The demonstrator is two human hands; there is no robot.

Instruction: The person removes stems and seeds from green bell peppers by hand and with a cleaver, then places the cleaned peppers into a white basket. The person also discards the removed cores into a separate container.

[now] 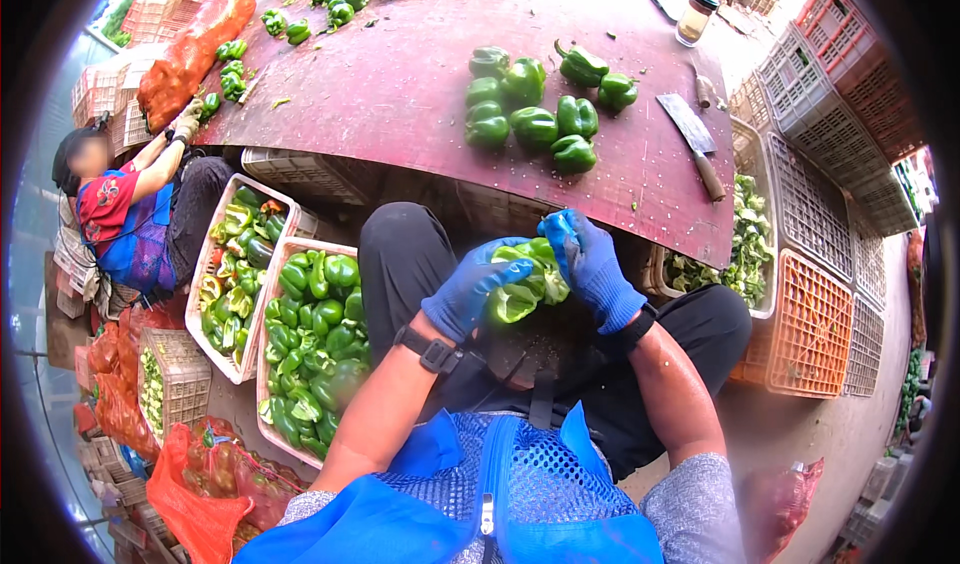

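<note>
My left hand (pixel 470 294), in a blue glove, holds a cut-open green pepper (pixel 520 294) between my knees. My right hand (pixel 595 264), also gloved in blue, is closed at the upper right side of the same pepper. Above them on the red tabletop (pixel 370 84) sit several whole green peppers (pixel 535 114). A cleaver (pixel 685 129) with a wooden handle lies to their right. Left of my legs are a crate of green peppers (pixel 310 354) and a crate of mixed cut peppers (pixel 235 274).
A co-worker (pixel 130 214) sits at the left by an orange sack (pixel 190 54). Stacked crates (pixel 825 104) and a crate of leafy trimmings (pixel 745 244) stand at the right. A lidded jar (pixel 695 19) is at the table's back. Red mesh bags (pixel 190 504) lie at lower left.
</note>
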